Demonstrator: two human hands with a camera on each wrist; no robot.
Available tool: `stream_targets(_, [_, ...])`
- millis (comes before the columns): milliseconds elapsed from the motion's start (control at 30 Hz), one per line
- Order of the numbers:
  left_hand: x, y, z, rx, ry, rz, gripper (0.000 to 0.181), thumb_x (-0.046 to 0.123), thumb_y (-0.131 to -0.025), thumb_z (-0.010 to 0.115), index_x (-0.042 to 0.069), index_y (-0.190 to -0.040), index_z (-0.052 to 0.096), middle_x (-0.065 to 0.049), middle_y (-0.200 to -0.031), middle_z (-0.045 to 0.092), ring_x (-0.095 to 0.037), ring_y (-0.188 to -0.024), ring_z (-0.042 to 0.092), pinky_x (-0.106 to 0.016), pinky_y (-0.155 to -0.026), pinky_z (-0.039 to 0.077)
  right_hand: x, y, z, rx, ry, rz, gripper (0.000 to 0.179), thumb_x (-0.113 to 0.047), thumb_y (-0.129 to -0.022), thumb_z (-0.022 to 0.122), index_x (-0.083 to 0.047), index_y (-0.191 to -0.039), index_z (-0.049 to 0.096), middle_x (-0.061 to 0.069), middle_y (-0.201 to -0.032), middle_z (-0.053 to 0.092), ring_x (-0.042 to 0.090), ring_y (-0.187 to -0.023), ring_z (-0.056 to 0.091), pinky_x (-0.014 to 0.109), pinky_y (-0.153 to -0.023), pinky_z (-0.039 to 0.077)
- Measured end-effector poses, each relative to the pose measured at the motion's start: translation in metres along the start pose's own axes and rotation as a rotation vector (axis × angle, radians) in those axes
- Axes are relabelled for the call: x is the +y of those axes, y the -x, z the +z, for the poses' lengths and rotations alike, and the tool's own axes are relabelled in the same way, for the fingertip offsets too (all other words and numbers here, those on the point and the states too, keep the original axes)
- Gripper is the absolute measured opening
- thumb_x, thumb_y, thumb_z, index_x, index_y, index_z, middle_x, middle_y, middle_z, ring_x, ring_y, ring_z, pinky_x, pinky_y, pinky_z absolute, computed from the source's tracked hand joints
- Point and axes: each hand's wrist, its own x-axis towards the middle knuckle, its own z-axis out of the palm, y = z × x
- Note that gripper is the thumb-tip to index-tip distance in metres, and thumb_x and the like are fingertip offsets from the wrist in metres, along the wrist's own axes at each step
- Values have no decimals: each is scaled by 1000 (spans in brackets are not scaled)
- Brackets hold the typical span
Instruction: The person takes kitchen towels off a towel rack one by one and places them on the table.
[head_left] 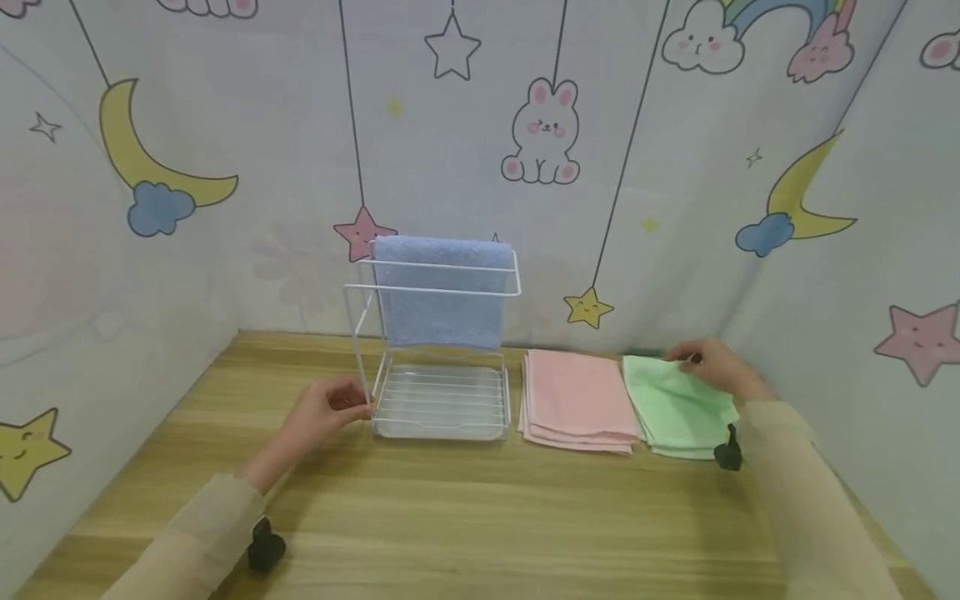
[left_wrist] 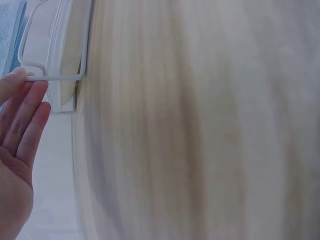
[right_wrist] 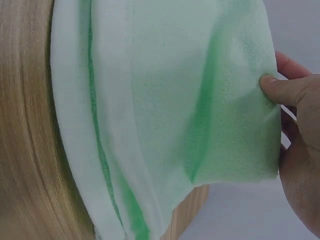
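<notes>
My left hand [head_left: 328, 408] pinches the lower left wire of a white wire rack [head_left: 358, 350] between thumb and fingers, as the left wrist view also shows. Over the rack's rear top bar hangs a blue towel [head_left: 442, 300]. A pale tray [head_left: 441, 421] sits in the rack's base. To the right, my right hand [head_left: 708, 365] pinches the far edge of a folded green towel [right_wrist: 165, 90] and lifts it a little, raising a crease in the cloth. More green cloth [right_wrist: 75, 100] lies below it. Folded pink towels [head_left: 577, 396] lie between the rack and the green towel.
Everything stands on a wood-grain table [head_left: 480, 517]. Close behind it hangs a white printed backdrop [head_left: 442, 150] with moons, stars and a rabbit, and it encloses both sides. Small black devices [head_left: 266, 546] show at each wrist.
</notes>
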Motion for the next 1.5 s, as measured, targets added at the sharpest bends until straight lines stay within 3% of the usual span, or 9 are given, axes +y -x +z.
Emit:
stream_targets(167, [7,0,-2,-2,-10,-5,13,-4,-74,73,-4,-81,63,-18,-77,68,-9,-68,64,-20,-63,55,-6,0,-1,10,7,53,24,4,-88,55,-4,-107,68,20,-110,65,31,-96,58,38,-77,48])
stream_targets(333, [7,1,-2,1,0,-7,13,-4,-74,73,-4,-81,63,-19,-77,68,-7,-68,64,-19,-62,55,-9,-4,-3,15,9,90,25,2,-89,55,-7,-108,67,20,-112,63,29,-96,56,36,-74,47])
stream_targets(667, [7,2,-2,1,4,-7,13,-6,-74,72,-6,-82,62,-20,-77,68,-7,-69,64,-20,-63,55,-10,-1,-10,62,55,47,26,7,-85,56,-4,-104,69,18,-102,67,28,-90,57,34,-72,47])
stream_targets(767, [2,2,-1,3,-3,-7,13,-5,-74,73,-5,-82,62,-19,-77,68,-7,-69,64,-20,-63,55,-10,-1,-11,62,55,54,26,7,-85,56,-4,-105,69,17,-102,67,28,-91,57,37,-73,47])
stream_targets(967, [-23,-1,3,9,0,-22,14,2,-74,75,1,-84,64,-14,-79,70,-3,-70,63,-20,-63,55,-9,-2,-8,56,25,76,27,6,-86,55,-5,-106,68,18,-104,66,30,-95,57,41,-78,48])
stream_targets(1067, [-29,-2,3,10,6,-26,15,6,-74,76,4,-84,65,-11,-79,70,-1,-70,63,-19,-64,55,-6,-3,-4,52,11,91,26,6,-87,54,-4,-107,68,19,-108,65,32,-97,57,41,-79,48])
stream_targets(1500, [-28,-3,2,6,27,-19,15,6,-74,76,5,-84,65,-11,-79,70,0,-70,62,-19,-64,55,-4,0,7,11,16,114,30,-1,-88,58,1,-118,60,26,-120,59,43,-112,53,57,-92,44])
